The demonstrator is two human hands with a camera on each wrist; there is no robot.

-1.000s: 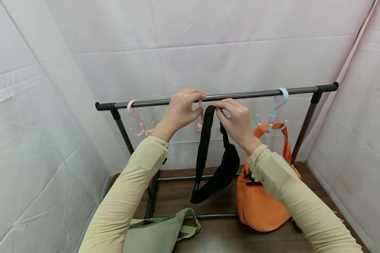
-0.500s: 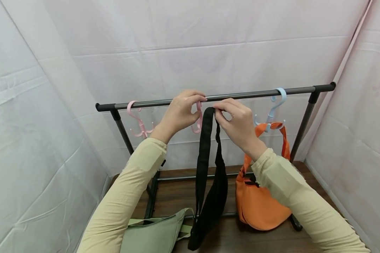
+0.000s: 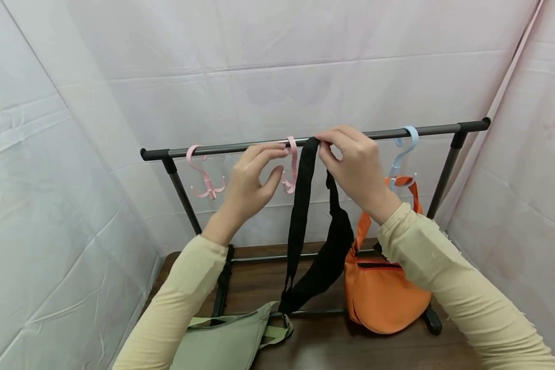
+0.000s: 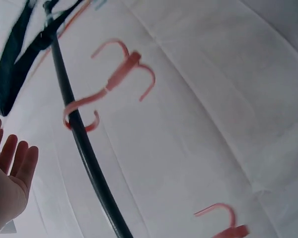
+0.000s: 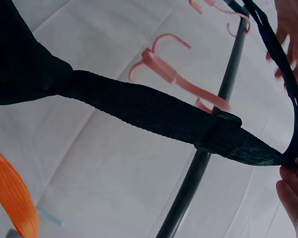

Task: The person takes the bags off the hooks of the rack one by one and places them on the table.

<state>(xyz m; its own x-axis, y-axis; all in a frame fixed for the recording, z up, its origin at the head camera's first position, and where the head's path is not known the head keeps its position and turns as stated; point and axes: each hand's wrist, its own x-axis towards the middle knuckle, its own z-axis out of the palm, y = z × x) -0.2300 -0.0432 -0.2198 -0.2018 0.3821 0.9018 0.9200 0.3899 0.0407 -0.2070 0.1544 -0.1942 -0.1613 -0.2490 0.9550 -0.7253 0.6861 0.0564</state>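
My right hand (image 3: 353, 167) pinches the top of the strap (image 3: 303, 190) of a black bag, level with the rail. The black bag (image 3: 321, 270) hangs below in a loop; its strap with a slider crosses the right wrist view. My left hand (image 3: 254, 180) has its thumb and fingers apart, fingertips beside the middle pink hook hanger (image 3: 293, 164). Whether they touch it I cannot tell. That hanger hooks over the dark metal rail (image 4: 87, 148), just left of the black strap. In the left wrist view the left hand's fingers (image 4: 20, 158) are extended and hold nothing.
Another pink hook hanger (image 3: 207, 180) hangs on the rail at left. An orange bag (image 3: 384, 293) hangs from a light blue hook hanger (image 3: 409, 146) at right. A green bag (image 3: 222, 341) lies low in front on the brown wooden surface (image 3: 324, 354).
My left hand has let go of the middle pink hanger and drawn down and left. My right hand has raised the black strap to rail height; the bag dipped, then came up.
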